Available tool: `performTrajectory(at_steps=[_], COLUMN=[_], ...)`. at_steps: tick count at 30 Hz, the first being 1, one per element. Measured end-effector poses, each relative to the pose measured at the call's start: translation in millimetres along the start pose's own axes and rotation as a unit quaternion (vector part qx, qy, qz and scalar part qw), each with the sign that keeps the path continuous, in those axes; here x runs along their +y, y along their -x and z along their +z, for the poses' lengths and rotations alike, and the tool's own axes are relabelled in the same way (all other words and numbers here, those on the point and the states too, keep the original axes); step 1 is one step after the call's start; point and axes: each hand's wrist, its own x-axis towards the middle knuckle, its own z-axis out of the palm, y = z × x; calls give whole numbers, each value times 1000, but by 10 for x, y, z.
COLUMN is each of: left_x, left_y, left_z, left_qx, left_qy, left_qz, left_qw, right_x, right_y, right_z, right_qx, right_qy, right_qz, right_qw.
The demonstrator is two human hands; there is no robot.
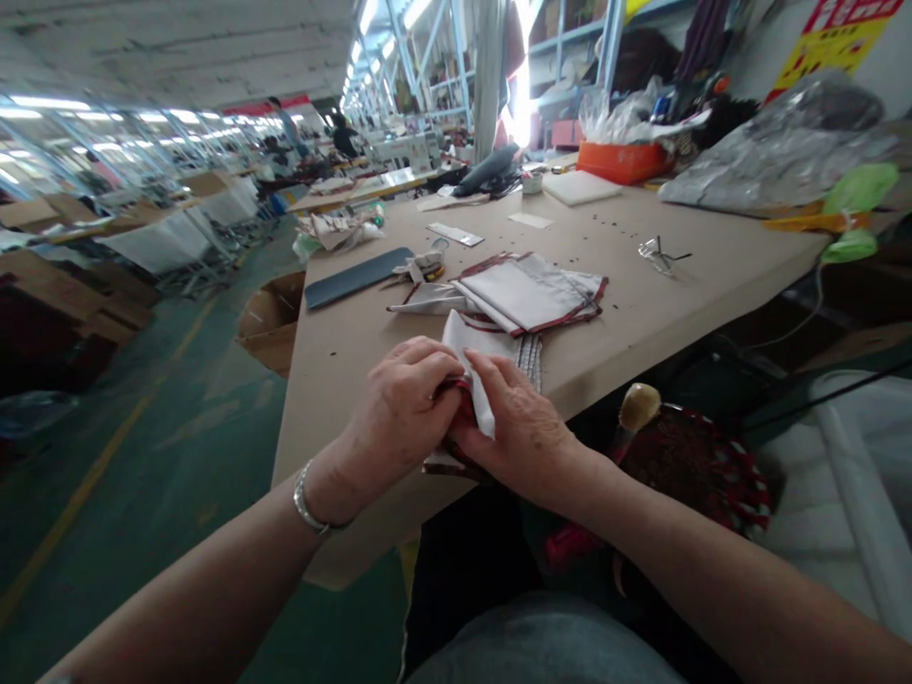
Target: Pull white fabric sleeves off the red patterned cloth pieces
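Fabric, white with dark-red trim, sits over the near edge of the table. Our left hand pinches its trimmed edge while our right hand grips it between thumb and fingers. Red-edged white pieces lie stacked just beyond, slightly right.

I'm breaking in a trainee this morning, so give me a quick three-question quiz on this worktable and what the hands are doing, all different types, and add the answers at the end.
1. Multiple choice: What are the left hand and right hand holding together?
A) a pair of scissors
B) a piece of white cloth
C) a roll of tape

2. True or false: The orange tray is farther from the person than the stack of cloths on the table.

3. Fill in the blank: The cloths in that stack have ____ edging.

Key:
1. B
2. True
3. dark red
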Motion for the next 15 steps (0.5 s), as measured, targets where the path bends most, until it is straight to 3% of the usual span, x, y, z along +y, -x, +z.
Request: performTrajectory(at_steps=[2,5,8,10,13,15], left_x=[67,142,246,347,533,660], left_y=[-95,-146,-123,-75,48,164], left_z=[-26,-84,-126,-98,79,267], left_qx=[7,30,65,85,108,109], left_qy=[4,-6,-9,-5,8,59], left_qz=[2,12,28,43,23,-33], left_qw=[1000,999,997,995,994,992], right_x=[42,150,311,410,474,461], right_y=[-129,-142,9,185,556,859], right_z=[-3,-196,-480,-653,-836,-893], right_qx=[11,-17,-54,-52,42,150], right_qy=[26,86,121,60,-111,-110], right_qz=[-3,28,124,196,248,234], right_qw=[1000,996,983,977,962,954])
